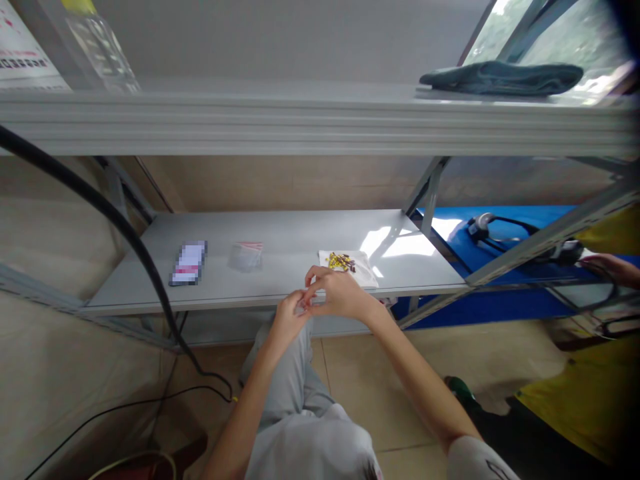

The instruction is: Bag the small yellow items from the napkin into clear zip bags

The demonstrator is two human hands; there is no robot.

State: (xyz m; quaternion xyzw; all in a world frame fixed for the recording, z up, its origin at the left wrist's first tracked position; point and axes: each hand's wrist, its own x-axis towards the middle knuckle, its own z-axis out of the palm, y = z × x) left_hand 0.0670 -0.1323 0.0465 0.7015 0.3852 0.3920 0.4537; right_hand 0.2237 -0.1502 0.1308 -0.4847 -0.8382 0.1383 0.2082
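My left hand (289, 321) and my right hand (340, 293) meet in front of the shelf's near edge, above my lap. Their fingertips are pinched together. Something small and see-through seems to sit between them, too blurred to name. Just behind my right hand, a white cloth or paper sheet (367, 270) lies on the shelf with a heap of small yellow and dark brown pieces (341, 261) on it. Further left lies a clear zip bag (246, 256) with a reddish strip along its top.
A pixelated phone-like object (189, 263) lies on the grey shelf (285, 230). Above runs an upper shelf (280, 120) with a bottle (100, 50) and folded cloth (503, 78). A black cable (135, 243) hangs at left. At right, another person's hand (617, 269) is near black-and-silver equipment (520, 237).
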